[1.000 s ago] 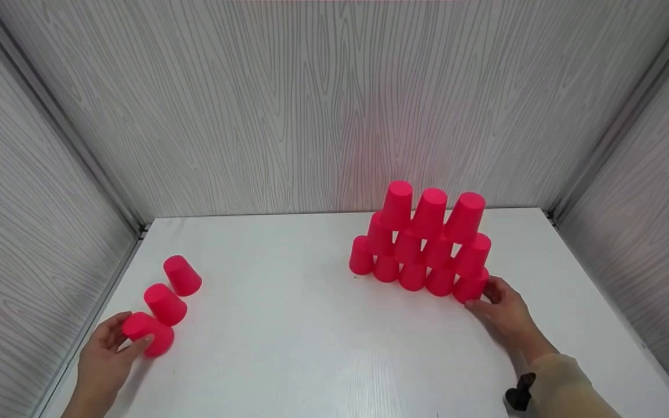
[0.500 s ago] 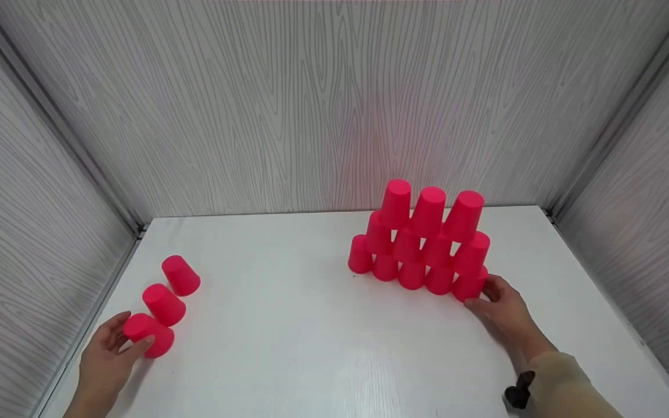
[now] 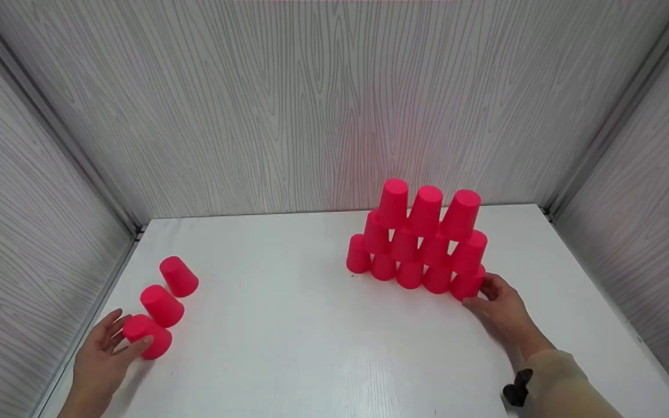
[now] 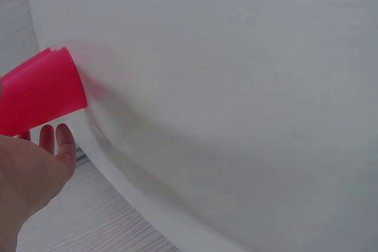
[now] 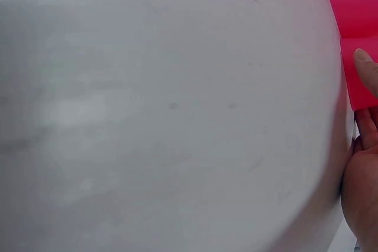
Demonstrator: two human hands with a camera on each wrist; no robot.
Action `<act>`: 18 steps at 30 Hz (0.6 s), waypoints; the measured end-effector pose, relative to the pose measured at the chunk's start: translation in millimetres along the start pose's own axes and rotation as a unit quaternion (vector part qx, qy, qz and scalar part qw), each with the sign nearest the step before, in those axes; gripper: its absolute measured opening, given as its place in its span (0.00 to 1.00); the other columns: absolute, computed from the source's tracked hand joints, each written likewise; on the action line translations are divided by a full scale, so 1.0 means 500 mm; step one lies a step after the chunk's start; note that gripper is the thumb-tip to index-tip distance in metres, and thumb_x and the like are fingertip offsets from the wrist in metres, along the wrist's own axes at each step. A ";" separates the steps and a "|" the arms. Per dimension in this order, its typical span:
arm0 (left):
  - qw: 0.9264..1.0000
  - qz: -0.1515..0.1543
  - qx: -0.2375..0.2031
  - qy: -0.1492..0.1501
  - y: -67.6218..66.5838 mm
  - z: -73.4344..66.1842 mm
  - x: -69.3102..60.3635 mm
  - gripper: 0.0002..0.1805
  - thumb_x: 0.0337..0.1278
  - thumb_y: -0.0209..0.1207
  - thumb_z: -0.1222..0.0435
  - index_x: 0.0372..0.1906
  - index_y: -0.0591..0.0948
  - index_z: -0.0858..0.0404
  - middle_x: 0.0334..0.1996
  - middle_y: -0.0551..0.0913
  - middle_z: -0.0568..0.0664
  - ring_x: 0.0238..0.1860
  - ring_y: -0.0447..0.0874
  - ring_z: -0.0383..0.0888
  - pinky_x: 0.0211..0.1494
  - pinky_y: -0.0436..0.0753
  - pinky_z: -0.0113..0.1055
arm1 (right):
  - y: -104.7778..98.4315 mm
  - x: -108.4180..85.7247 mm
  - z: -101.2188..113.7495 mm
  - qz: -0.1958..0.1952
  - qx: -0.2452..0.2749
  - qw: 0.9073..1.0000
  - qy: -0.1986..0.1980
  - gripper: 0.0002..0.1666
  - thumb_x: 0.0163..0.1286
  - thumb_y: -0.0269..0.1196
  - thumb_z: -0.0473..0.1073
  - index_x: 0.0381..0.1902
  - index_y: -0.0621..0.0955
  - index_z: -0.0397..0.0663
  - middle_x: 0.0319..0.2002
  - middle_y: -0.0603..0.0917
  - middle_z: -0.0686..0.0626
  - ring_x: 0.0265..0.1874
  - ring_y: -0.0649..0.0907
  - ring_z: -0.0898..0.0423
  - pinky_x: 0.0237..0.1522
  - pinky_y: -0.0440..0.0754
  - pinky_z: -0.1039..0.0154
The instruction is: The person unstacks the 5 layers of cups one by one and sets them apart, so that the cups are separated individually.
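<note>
A pink cup [image 3: 147,339] stands upside down at the front left, and my left hand [image 3: 97,363] is around it. The thumb touches the cup's front; the other fingers are loosely extended behind it, with some fingertips apart from the cup in the left wrist view. On the right rises a three-tier wall of upside-down pink cups [image 3: 405,242], three of them on top. My right hand [image 3: 507,313] holds the bottom-row cup [image 3: 466,285] at the wall's near right end, thumb in front and fingers behind. That cup [image 5: 356,87] is partly cut off in the right wrist view.
Two more upside-down pink cups, a middle one [image 3: 162,306] and a farther one [image 3: 179,276], run diagonally behind the left-hand cup. The white table [image 3: 276,325] is enclosed by a grey wood-grain back wall [image 3: 241,104] and side walls. A black object [image 3: 518,388] is at my right wrist.
The left hand's fingers have spread slightly away from the cup. My right hand stays at its cup, and the cup wall keeps its shape; the head view has shifted slightly.
</note>
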State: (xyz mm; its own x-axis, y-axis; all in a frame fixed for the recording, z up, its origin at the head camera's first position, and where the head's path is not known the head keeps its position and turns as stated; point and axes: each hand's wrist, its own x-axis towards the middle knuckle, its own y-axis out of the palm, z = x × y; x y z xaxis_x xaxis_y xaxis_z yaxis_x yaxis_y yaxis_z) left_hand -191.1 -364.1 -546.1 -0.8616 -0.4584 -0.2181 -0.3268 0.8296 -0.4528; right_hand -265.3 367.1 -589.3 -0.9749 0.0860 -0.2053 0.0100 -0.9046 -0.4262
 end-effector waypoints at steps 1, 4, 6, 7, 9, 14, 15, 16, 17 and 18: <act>1.000 0.000 0.002 0.004 -0.003 -0.007 -0.003 0.63 0.57 0.78 0.51 0.88 0.48 0.55 0.84 0.56 0.61 0.79 0.61 0.65 0.72 0.72 0.54 | 0.000 0.000 0.001 -0.001 -0.001 1.000 0.001 0.58 0.62 0.79 0.58 0.81 0.62 0.51 0.76 0.69 0.42 0.77 0.67 0.38 0.66 0.81 0.51; 1.000 -0.002 0.016 0.025 -0.014 -0.033 -0.010 0.61 0.60 0.76 0.50 0.88 0.49 0.54 0.83 0.59 0.59 0.79 0.62 0.63 0.75 0.73 0.53 | 0.000 0.004 0.003 -0.001 -0.005 1.000 0.001 0.57 0.63 0.79 0.58 0.80 0.62 0.50 0.76 0.69 0.42 0.77 0.67 0.38 0.66 0.80 0.50; 0.998 -0.007 0.040 0.050 -0.021 -0.054 -0.014 0.58 0.61 0.75 0.50 0.87 0.51 0.55 0.82 0.62 0.58 0.78 0.65 0.62 0.72 0.77 0.42 | 0.000 0.006 0.002 0.000 -0.005 1.000 -0.005 0.56 0.64 0.79 0.57 0.80 0.63 0.49 0.76 0.69 0.41 0.77 0.67 0.37 0.67 0.80 0.50; 0.997 -0.007 0.049 0.064 -0.024 -0.065 -0.015 0.57 0.62 0.74 0.50 0.87 0.52 0.55 0.81 0.63 0.58 0.77 0.67 0.62 0.69 0.78 0.36 | 0.000 0.006 0.002 0.001 -0.004 1.000 -0.006 0.56 0.64 0.79 0.57 0.80 0.63 0.49 0.76 0.69 0.41 0.77 0.67 0.37 0.67 0.80 0.50; 0.994 -0.008 0.061 0.095 -0.028 -0.091 -0.019 0.55 0.64 0.73 0.51 0.86 0.54 0.56 0.80 0.65 0.59 0.76 0.68 0.62 0.62 0.79 0.26 | 0.000 0.005 0.002 0.003 -0.002 1.000 -0.011 0.55 0.65 0.78 0.56 0.80 0.63 0.49 0.77 0.69 0.41 0.77 0.67 0.38 0.68 0.79 0.50; 0.981 0.015 0.057 0.184 -0.022 -0.166 -0.036 0.50 0.66 0.72 0.54 0.85 0.58 0.58 0.77 0.69 0.59 0.74 0.72 0.60 0.54 0.77 0.16 | -0.001 0.002 0.003 0.003 0.014 1.000 -0.006 0.56 0.63 0.79 0.55 0.80 0.62 0.50 0.77 0.69 0.43 0.77 0.67 0.38 0.67 0.80 0.51; 0.978 0.024 0.054 0.202 -0.017 -0.182 -0.040 0.49 0.66 0.72 0.55 0.85 0.58 0.58 0.77 0.70 0.59 0.73 0.73 0.59 0.54 0.76 0.15 | -0.001 0.001 0.003 0.004 0.018 1.000 -0.005 0.56 0.63 0.80 0.55 0.80 0.62 0.50 0.77 0.68 0.43 0.77 0.67 0.38 0.66 0.81 0.51; 0.974 0.032 0.051 0.219 -0.011 -0.199 -0.045 0.49 0.66 0.72 0.55 0.84 0.59 0.58 0.76 0.71 0.58 0.72 0.73 0.58 0.54 0.76 0.15 | -0.001 0.001 0.003 0.003 0.021 1.000 -0.005 0.57 0.62 0.80 0.55 0.80 0.62 0.50 0.76 0.68 0.43 0.77 0.67 0.38 0.66 0.81 0.52; 0.970 0.040 0.049 0.234 -0.002 -0.215 -0.049 0.48 0.66 0.72 0.56 0.84 0.60 0.58 0.76 0.71 0.58 0.72 0.74 0.57 0.55 0.76 0.15 | -0.001 0.000 0.003 0.003 0.024 1.000 -0.003 0.56 0.62 0.80 0.55 0.80 0.62 0.50 0.76 0.69 0.43 0.77 0.67 0.38 0.66 0.81 0.52; 0.966 0.047 0.046 0.249 0.008 -0.231 -0.053 0.47 0.66 0.73 0.57 0.84 0.61 0.57 0.75 0.72 0.57 0.71 0.75 0.56 0.56 0.76 0.15 | -0.001 0.000 0.003 0.004 0.026 1.000 -0.002 0.56 0.63 0.80 0.54 0.80 0.63 0.50 0.76 0.69 0.43 0.77 0.67 0.38 0.66 0.81 0.52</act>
State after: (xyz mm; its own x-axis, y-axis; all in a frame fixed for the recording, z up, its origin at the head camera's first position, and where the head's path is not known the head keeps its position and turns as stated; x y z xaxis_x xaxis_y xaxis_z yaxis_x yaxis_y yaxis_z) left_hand -214.4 -311.8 -442.4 -0.9733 -0.1536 0.1704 -0.2220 0.8182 -0.5303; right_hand -265.6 367.1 -587.5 -0.9758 0.0774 -0.2047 0.0058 -0.9259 -0.3777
